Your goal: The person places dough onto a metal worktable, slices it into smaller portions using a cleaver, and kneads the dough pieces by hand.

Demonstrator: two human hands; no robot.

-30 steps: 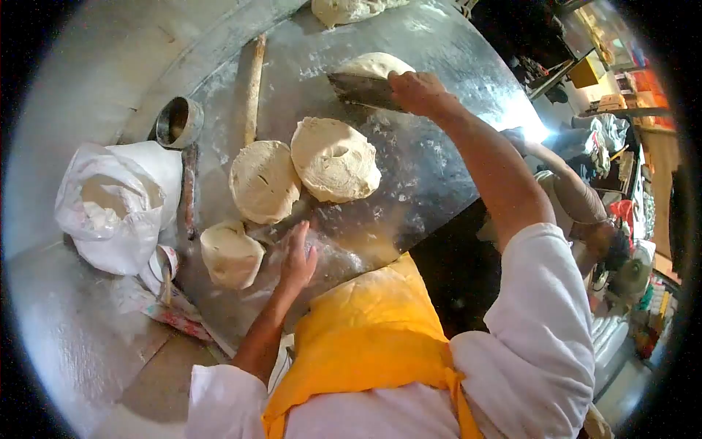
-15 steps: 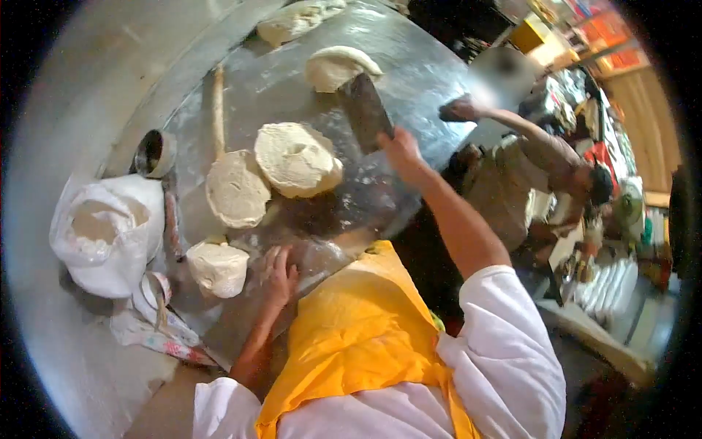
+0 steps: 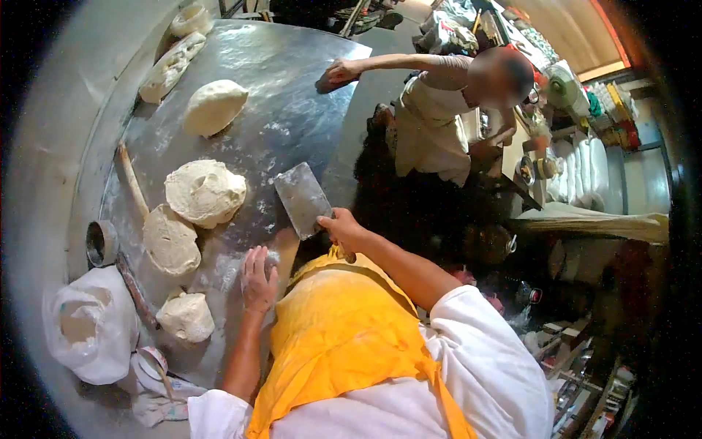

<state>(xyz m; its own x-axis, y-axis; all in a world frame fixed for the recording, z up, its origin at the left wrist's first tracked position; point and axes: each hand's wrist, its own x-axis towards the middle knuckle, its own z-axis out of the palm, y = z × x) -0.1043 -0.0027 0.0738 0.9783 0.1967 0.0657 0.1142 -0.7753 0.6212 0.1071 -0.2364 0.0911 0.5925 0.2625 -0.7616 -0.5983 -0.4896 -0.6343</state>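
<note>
My right hand (image 3: pixel 342 230) grips the handle of a dough scraper (image 3: pixel 303 199), whose broad rectangular metal blade points up and left over the table's near edge. With fingers stretched out, my left hand (image 3: pixel 259 282) lies at the floury edge of the metal table (image 3: pixel 292 88) and holds nothing. Left of it sits a small lump of dough (image 3: pixel 185 317). Farther up are a flattened piece of dough (image 3: pixel 171 240) and a larger mound of dough (image 3: pixel 206 192). A smooth oval dough (image 3: pixel 216 107) rests toward the far side.
A rolling pin (image 3: pixel 133 179) lies by the left wall, near a metal tin (image 3: pixel 102 243) and a white bag of flour (image 3: pixel 91 325). Another stick (image 3: pixel 137 290) lies beside the bag. Across the table's right edge, a co-worker (image 3: pixel 439 110) rests a hand on the surface.
The scraper has come back from beside the far dough toward my body at the near edge. My view has turned right, and my left hand still lies by the edge.
</note>
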